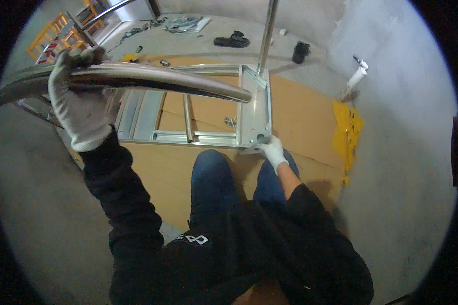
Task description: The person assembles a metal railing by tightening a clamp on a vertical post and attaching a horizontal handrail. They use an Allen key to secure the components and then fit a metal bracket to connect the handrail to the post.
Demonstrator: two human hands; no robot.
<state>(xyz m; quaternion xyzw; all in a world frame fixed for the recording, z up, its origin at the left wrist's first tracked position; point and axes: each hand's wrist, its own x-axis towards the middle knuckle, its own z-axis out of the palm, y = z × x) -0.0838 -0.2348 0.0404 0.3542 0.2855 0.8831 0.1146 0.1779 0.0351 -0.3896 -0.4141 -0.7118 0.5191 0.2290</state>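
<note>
Left hand [79,107], gloved, clenched around the polished steel tube [152,79], holding it raised over the metal frame [198,109] lying on cardboard [300,117] on the floor; right hand [274,150] grips the frame's near corner, likely steadying it.

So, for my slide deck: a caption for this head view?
Gloved left hand grips a curved steel tube; right hand steadies a metal frame.

The left hand [79,101], in a white glove, is raised high with fingers closed in a grip. The right hand [273,149], also gloved, reaches down low, arm stretched forward.
</note>
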